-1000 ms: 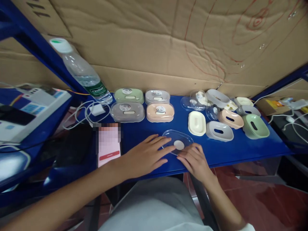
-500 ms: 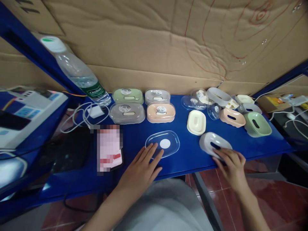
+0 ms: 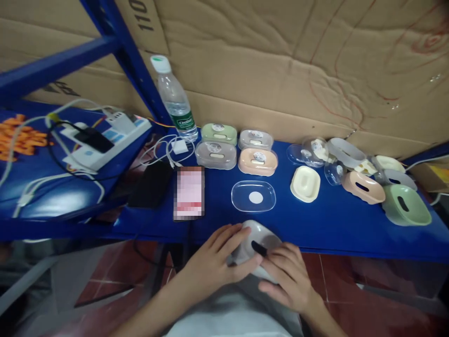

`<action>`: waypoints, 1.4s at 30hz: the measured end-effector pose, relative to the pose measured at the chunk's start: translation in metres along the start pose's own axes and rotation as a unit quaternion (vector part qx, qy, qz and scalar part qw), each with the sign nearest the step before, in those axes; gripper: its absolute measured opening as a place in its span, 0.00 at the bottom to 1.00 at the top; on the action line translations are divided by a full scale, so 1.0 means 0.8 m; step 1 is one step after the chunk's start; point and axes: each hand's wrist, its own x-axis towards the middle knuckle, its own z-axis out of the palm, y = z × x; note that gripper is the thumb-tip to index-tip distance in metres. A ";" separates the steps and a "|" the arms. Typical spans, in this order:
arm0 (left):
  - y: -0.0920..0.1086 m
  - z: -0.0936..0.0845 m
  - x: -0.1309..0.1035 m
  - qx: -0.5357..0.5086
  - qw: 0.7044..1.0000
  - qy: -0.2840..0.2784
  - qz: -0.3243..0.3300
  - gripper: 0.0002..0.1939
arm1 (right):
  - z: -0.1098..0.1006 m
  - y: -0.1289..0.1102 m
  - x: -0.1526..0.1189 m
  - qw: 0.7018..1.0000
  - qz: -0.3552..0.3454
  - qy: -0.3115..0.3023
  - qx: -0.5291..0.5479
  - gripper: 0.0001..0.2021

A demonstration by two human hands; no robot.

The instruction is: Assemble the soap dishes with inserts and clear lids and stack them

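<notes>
A light grey plastic soap box (image 3: 248, 236) with a dark oval slot in its bottom is held at the table's front edge, close to my body. My left hand (image 3: 224, 257) grips its left side, fingers over the rim. From the right, my right hand (image 3: 289, 278) has its fingers closed on the box wall near the slot. Just beyond the box, a clear oval lid (image 3: 240, 199) with a round white sticker lies flat on the blue table. A cream inner tray (image 3: 305, 184) rests to the right of the lid.
Several lidded soap boxes (image 3: 257, 161) stand in two rows behind the lid. Open box bodies, such as a green one (image 3: 407, 206), and loose clear lids lie at right. A phone (image 3: 189, 193), a water bottle (image 3: 177, 105), cables and a power strip (image 3: 105, 145) are at left.
My right hand has brought the grey box left and toward my body. My left hand has come off the clear lid and taken hold of the box. The view has shifted left.
</notes>
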 end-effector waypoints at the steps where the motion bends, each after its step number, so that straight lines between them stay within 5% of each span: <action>1: -0.003 -0.003 -0.012 0.005 1.000 0.023 -0.010 0.20 | 0.006 0.000 0.008 0.999 -0.024 0.002 0.021 0.23; 4: -0.011 -0.012 -0.043 0.027 0.995 0.066 -0.072 0.18 | 0.014 0.022 0.031 0.999 -0.026 0.010 0.036 0.31; 6: -0.014 -0.017 -0.054 0.041 0.991 0.082 -0.101 0.17 | 0.008 0.048 0.040 1.000 0.013 0.007 0.006 0.27; 11: -0.022 -0.021 -0.051 0.054 0.984 0.104 -0.132 0.20 | -0.014 0.098 0.051 0.986 0.098 -0.042 -0.131 0.24; 16: -0.024 -0.013 -0.046 0.063 0.983 0.111 -0.131 0.20 | 0.001 0.106 0.061 0.981 0.052 -0.108 -0.150 0.22; 24: -0.018 0.003 -0.044 0.042 0.994 -0.003 -0.103 0.14 | -0.006 0.138 0.064 0.969 0.093 -0.130 -0.188 0.19; 28: -0.018 0.006 -0.037 0.013 0.993 -0.061 -0.102 0.13 | -0.032 0.166 0.040 0.956 0.162 -0.085 -0.229 0.29; 31: -0.017 0.010 -0.034 0.004 0.993 -0.061 -0.103 0.14 | -0.052 0.178 0.007 0.942 0.203 -0.062 -0.261 0.25; 38: -0.020 0.010 -0.033 -0.092 0.986 0.001 -0.142 0.13 | -0.090 0.124 -0.074 0.956 0.226 -0.003 -0.188 0.09; 42: -0.022 -0.004 -0.031 -0.162 0.973 0.046 -0.157 0.13 | -0.093 0.068 -0.089 0.971 0.208 -0.048 -0.106 0.09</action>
